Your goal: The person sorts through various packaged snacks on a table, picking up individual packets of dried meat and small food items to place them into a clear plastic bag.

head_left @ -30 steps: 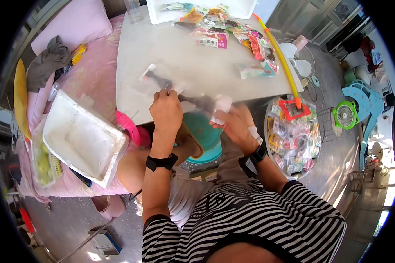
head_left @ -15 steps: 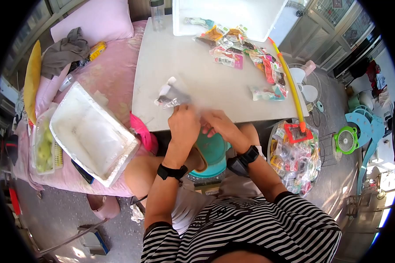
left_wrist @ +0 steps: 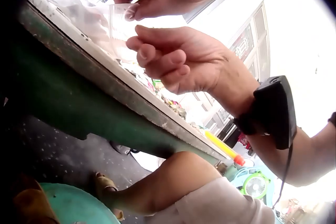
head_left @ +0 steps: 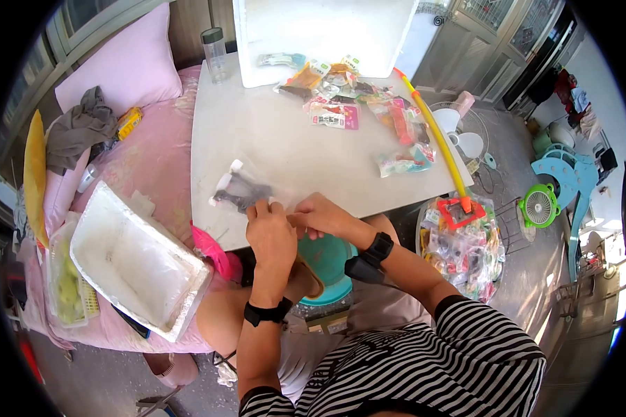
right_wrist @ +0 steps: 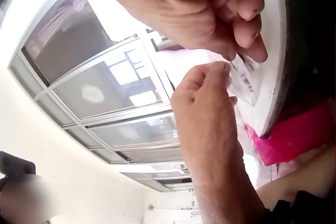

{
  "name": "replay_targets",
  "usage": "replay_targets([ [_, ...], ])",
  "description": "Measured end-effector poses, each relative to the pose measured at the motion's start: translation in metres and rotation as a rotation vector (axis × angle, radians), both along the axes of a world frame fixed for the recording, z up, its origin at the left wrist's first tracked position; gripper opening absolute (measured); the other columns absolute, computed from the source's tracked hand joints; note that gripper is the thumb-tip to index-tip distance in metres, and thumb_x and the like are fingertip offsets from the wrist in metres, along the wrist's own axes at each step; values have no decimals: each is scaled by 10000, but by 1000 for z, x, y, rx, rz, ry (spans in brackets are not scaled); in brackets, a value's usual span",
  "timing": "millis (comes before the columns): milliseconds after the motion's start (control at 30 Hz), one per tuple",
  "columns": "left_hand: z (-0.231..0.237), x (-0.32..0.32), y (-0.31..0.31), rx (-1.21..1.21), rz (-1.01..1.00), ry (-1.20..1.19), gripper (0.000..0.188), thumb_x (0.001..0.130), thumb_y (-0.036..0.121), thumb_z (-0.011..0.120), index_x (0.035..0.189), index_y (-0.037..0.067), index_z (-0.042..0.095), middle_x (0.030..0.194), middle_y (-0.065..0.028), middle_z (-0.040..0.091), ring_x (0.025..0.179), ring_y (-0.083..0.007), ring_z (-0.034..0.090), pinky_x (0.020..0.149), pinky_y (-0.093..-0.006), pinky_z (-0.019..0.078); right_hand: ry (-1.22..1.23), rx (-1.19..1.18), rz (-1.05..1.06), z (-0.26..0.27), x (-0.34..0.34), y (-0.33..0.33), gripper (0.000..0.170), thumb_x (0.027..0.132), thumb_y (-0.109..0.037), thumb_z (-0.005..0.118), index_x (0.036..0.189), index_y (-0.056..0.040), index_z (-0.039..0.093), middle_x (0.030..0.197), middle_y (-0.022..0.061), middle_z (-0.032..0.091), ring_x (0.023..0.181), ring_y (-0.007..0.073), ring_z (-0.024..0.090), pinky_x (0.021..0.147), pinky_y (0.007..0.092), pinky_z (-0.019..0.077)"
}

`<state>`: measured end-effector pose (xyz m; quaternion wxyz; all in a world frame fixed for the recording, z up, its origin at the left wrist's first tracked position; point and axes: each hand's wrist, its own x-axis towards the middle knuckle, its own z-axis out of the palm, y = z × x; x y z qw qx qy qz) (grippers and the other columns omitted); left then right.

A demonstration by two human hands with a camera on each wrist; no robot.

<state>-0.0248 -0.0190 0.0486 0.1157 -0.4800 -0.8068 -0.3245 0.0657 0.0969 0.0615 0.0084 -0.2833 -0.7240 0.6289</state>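
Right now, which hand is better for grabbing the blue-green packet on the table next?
Probably the right hand: it looks nearer the blue-green packet, while the left hand is pinching the clear zip bag. I can't tell whether the right fingers touch the bag too.

A person is wearing a black-and-white horizontally striped shirt (head_left: 424,354) with short sleeves, pale, light-coloured shorts (left_wrist: 220,203) and a tan open sandal (left_wrist: 106,181). Black straps are circling both wrists, the left band (head_left: 264,313) and the right band (head_left: 378,248), whose boxy black housing (left_wrist: 275,109) is trailing a thin dark cable (left_wrist: 285,176).
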Motion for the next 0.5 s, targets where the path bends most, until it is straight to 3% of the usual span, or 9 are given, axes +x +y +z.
replay_targets([
  [200,-3,0,6,-209,14,20,100,726,-31,568,819,-39,603,897,-194,608,859,-386,570,730,-423,511,58,175,-217,17,3,96,270,819,-252,615,773,12,652,652,70,652,459,100,549,395,231,424],
  [267,-4,-1,7,-263,11,1,102,716,-36,569,814,-38,599,892,-198,608,863,-384,571,729,-420,512,61,333,-331,20,-14,131,290,818,-252,601,757,29,643,637,68,640,463,107,552,392,241,434],
  [333,-1,0,7,-291,3,6,101,705,-41,568,803,-40,594,885,-196,602,865,-379,570,723,-421,513,68,457,-297,9,-30,183,299,805,-277,599,768,14,654,665,100,662,538,191,616,483,316,502],
  [400,0,1,8,-308,-4,15,97,698,-44,567,793,-41,587,885,-194,595,866,-375,567,721,-420,512,32,897,-420,-15,-57,233,286,779,-308,615,766,-27,669,776,138,684,733,285,661,649,410,527],
  [500,-2,2,8,-328,-12,35,91,691,-45,567,781,-39,577,896,-191,583,867,-367,563,723,-415,509,14,1023,-448,-14,-88,270,269,743,-326,644,841,-79,679,893,156,675,910,362,621,776,465,493],
])
